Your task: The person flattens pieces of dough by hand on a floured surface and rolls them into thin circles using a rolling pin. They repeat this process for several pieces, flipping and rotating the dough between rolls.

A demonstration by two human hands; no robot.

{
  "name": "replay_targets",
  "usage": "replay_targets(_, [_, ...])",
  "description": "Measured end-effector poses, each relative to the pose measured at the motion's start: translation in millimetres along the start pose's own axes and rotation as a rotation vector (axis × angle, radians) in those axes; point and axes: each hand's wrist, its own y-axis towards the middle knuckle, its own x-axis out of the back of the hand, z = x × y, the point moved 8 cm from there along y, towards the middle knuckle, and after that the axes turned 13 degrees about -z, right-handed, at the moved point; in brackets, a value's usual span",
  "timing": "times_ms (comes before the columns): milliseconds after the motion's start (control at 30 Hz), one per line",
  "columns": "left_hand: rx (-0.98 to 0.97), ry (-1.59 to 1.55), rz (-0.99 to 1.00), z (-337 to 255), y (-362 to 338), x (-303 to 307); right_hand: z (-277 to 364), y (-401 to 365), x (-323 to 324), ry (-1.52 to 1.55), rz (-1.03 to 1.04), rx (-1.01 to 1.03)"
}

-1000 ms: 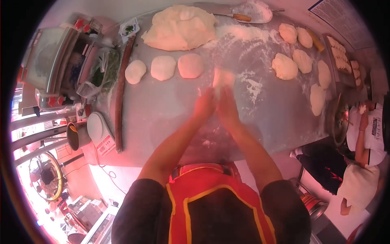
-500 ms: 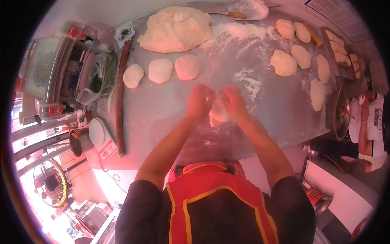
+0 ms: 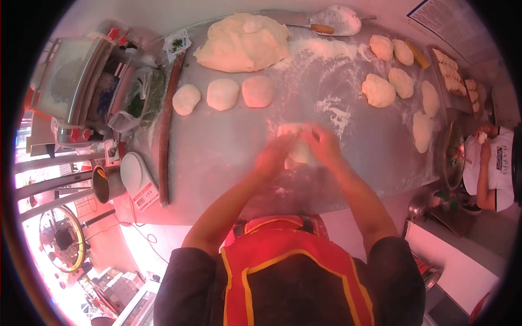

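A pale piece of dough (image 3: 298, 154) lies on the metal table in front of me, between my two hands. My left hand (image 3: 274, 152) presses its left side with fingers bent against it. On the right side, my right hand (image 3: 322, 142) has its fingers curled over the dough's upper edge. Both hands are slightly blurred. Beyond them, three round dough balls (image 3: 222, 94) sit in a row, and a large dough mass (image 3: 244, 43) rests behind these.
Several dough pieces (image 3: 379, 91) lie at the right. A long rolling pin (image 3: 168, 130) and a scale (image 3: 139, 179) are at the left. A floury scoop (image 3: 338, 20) lies at the back. Another person (image 3: 492, 168) holds dough beyond the right edge.
My left hand has moved down along the dough, and my hands are farther apart. More dough shows above and between them. The view has shifted slightly.
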Motion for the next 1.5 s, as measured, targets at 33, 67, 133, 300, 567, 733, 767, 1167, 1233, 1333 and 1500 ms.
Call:
replay_targets(33, [0.124,-0.087,-0.042,12,-10,12,-1,14,-10,0.03,0.04,0.051])
replay_targets(67, [0.244,-0.179,-0.096,23,-21,25,-5,28,-26,0.063,0.082,0.098])
replay_targets(133, [0.229,0.206,-0.196,-14,-28,66,17,36,-52,0.001,0.234,0.321])
replay_targets(300, [0.355,0.143,-0.443,-14,-50,106,96,-4,-129,-0.062,0.42,0.867])
replay_targets(567, [0.252,0.364,-0.242,1,-19,89,-52,-30,-9,-0.084,0.187,-0.24])
replay_targets(733, [0.258,0.321,-0.091,-9,34,27,-64,-10,-1,0.192,-0.221,-0.187])
replay_targets(767, [0.321,0.291,-0.099,-12,44,18,-51,3,-17,0.349,-0.191,-0.186])
replay_targets(1167, [-0.506,0.484,0.103,-70,-35,-20,12,-75,10,-0.001,-0.131,0.397])
replay_targets(1233, [-0.454,0.48,0.079,-77,-46,-23,20,-89,7,-0.105,-0.175,0.538])
replay_targets(1333, [-0.533,0.618,0.133,-68,-46,-33,19,-93,-5,-0.171,-0.186,0.54])
replay_targets(1500, [-0.511,0.795,0.338,-47,-28,-52,23,-84,-5,-0.215,-0.194,0.499])
